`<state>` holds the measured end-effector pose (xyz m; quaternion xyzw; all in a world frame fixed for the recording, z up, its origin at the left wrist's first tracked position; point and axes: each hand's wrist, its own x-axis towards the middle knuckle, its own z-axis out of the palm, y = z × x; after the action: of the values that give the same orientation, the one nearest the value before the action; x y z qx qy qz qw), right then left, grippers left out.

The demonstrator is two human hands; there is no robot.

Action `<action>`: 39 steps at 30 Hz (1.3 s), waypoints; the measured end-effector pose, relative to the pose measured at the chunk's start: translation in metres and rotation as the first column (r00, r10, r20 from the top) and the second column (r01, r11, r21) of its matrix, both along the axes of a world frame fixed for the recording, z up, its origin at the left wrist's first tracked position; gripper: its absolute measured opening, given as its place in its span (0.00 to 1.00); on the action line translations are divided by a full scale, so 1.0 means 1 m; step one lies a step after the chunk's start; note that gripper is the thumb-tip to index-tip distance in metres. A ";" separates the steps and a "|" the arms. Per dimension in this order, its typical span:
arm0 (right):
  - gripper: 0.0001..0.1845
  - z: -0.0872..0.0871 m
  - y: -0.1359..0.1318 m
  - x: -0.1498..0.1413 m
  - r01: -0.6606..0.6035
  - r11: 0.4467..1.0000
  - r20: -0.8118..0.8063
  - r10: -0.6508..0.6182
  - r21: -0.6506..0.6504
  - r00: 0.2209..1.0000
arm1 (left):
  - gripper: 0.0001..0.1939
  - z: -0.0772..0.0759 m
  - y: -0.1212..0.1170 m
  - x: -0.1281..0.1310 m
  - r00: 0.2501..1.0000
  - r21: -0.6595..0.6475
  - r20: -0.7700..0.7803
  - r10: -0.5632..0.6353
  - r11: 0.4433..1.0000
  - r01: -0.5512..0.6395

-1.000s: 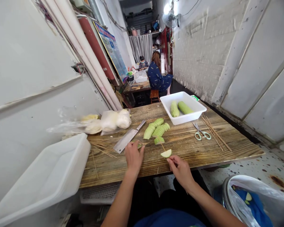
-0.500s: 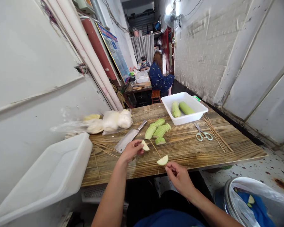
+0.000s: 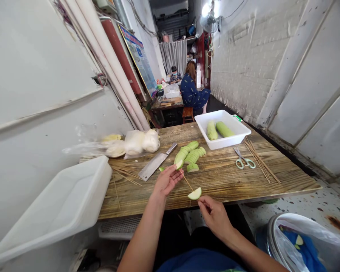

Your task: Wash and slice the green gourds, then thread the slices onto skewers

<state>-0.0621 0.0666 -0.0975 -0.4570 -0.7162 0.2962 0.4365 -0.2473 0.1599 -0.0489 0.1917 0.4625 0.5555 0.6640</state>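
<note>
My right hand (image 3: 214,212) pinches the lower end of a thin wooden skewer (image 3: 187,181). Threaded low on that skewer, just above my fingers, is a half-round zucchini slice (image 3: 195,194) with pale flesh and green skin. My left hand (image 3: 167,181) grips a second zucchini slice (image 3: 179,164) at the skewer's upper tip; whether the tip has pierced it, I cannot tell. Directly beyond lie rows of cut zucchini (image 3: 186,152) and a short cut piece (image 3: 192,167). A cleaver (image 3: 153,166) rests to the left of them, with a small green scrap (image 3: 161,169) beside its blade.
A white tray (image 3: 223,144) at the back right holds two whole zucchini. Scissors (image 3: 244,161) and loose skewers (image 3: 259,158) lie to the right, more skewers (image 3: 127,172) to the left. Bagged white food (image 3: 141,141), a white bin (image 3: 73,211), and a lined bucket (image 3: 283,241) flank me. Two people sit farther back.
My left hand has moved up and right with its zucchini slice, from beside the skewer to the tip. My right hand and the threaded slice have hardly moved.
</note>
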 end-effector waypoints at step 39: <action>0.11 0.001 0.026 0.005 0.162 0.981 -0.014 -0.161 0.106 0.987 | 0.15 -0.003 -0.026 0.051 0.993 0.093 -0.070 -0.096 0.990 0.102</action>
<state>-0.0574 0.0923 -0.0964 -0.4887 -0.6902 0.2226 0.4849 -0.1964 0.1341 -0.0522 0.2644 0.4463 0.5370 0.6652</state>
